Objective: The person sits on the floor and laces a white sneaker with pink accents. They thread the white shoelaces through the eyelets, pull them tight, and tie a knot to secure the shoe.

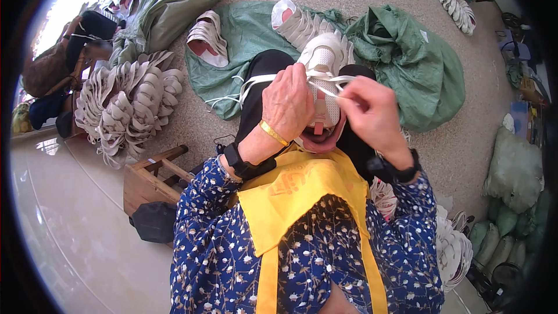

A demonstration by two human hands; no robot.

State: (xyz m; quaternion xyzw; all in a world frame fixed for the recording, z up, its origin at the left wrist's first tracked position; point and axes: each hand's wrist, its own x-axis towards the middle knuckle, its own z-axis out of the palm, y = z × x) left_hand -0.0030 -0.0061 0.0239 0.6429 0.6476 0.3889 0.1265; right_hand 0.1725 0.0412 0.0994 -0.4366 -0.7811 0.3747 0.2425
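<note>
At far left, note a heap of pale shoe uppers (pixel 125 102), well apart from the work, with a wooden stool (pixel 137 189) just nearer the body. Farther right, keep the loose stretch of white lace (pixel 256 80) flat across the dark trouser legs (pixel 256 119), clear of snags, for what seems a lacing step. With the left hand (pixel 285 102), best give the lace a firm anchor close to the shoe. Appears closed there, with fingers folded together, seemingly on the lace; exact contact hidden behind the knuckles. At centre, between the legs, find the white shoe (pixel 321 104), opening turned toward the body, pink lining (pixel 318 144) in view; keep it snug there, and draw both sides evenly without twisting the lace. With the right hand (pixel 370 104), pull smoothly and steadily rather than jerking. Looks closed too, pinching the lace between thumb and forefinger, with the other fingers curled in loosely. Beyond, farther right, leave the green sack (pixel 424 70) lying out of the way.
</note>
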